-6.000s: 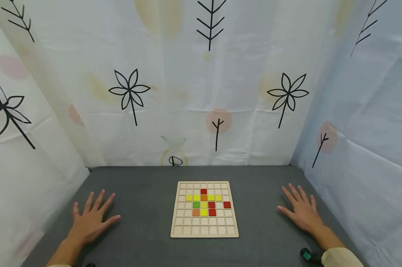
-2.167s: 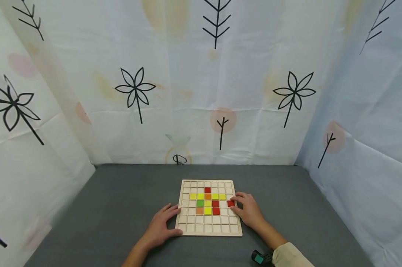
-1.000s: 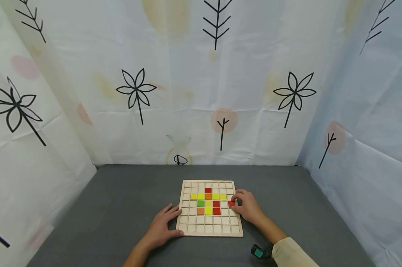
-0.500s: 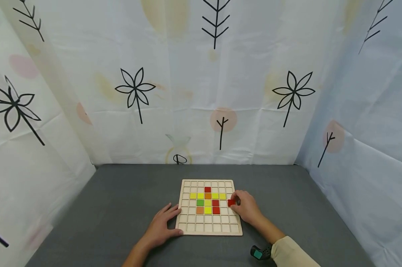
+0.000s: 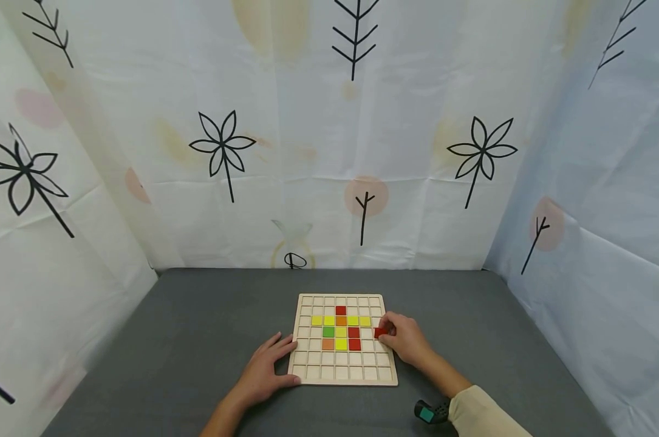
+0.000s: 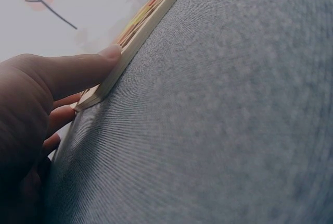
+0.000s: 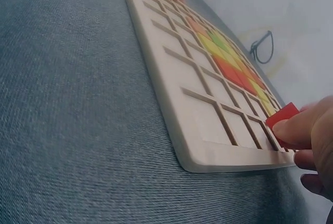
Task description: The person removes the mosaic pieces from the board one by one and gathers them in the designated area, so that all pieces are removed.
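Observation:
A square wooden grid board (image 5: 341, 371) lies on the grey table, with several coloured square tiles set in its cells. My right hand (image 5: 408, 341) is at the board's right side and pinches a red tile (image 7: 283, 119) between thumb and fingertips. That tile is tilted and raised from the cell at the right edge. My left hand (image 5: 260, 373) rests at the board's near left corner. Its fairly straight thumb (image 6: 86, 70) touches the rim in the left wrist view, while the other fingers touch the left side, partly hidden.
In the grid sit yellow tiles (image 5: 341, 344), a green tile (image 5: 328, 332), orange tiles (image 5: 341, 320) and more red tiles (image 5: 354, 344). Patterned white cloth (image 5: 307, 121) encloses the table (image 5: 214, 309) on the back and both sides. A dark wrist device (image 5: 430, 413) is beside the right sleeve.
Both hands have come inward from the table's sides to the board. Over the last second, my right hand has tipped the red tile up from its cell; my left hand stays put.

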A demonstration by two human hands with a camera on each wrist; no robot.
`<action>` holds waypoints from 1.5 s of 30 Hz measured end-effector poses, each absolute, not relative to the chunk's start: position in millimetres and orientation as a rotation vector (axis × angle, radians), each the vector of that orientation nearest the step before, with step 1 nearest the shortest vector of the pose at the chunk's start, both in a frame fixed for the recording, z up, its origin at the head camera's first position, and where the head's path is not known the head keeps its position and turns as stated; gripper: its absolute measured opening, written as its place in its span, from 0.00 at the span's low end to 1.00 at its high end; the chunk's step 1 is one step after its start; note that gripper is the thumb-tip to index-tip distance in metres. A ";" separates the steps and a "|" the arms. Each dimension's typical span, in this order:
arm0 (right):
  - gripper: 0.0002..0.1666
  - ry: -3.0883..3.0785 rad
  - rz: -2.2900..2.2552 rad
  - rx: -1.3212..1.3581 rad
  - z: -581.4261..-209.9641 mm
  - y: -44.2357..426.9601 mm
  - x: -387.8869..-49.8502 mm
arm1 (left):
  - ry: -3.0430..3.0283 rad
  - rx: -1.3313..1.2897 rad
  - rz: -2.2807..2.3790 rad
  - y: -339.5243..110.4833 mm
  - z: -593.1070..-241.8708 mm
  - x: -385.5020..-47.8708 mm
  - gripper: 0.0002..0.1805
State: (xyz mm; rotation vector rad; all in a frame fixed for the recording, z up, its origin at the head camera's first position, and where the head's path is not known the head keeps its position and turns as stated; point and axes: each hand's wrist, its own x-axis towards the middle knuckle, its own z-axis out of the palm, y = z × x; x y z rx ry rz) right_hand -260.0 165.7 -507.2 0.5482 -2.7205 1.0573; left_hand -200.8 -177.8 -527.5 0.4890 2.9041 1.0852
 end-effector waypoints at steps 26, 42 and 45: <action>0.16 -2.495 0.987 0.570 -515.6 186.2 -282.7 | 2.900 0.498 1.084 -179.0 -527.4 -202.1 0.44; 0.09 -2.656 0.927 0.428 -505.2 203.4 -302.1 | 2.901 0.496 1.087 -177.4 -527.7 -202.1 0.43; 0.08 -2.687 0.960 0.381 -505.6 205.3 -307.1 | 2.900 0.492 1.085 -177.1 -527.4 -201.7 0.43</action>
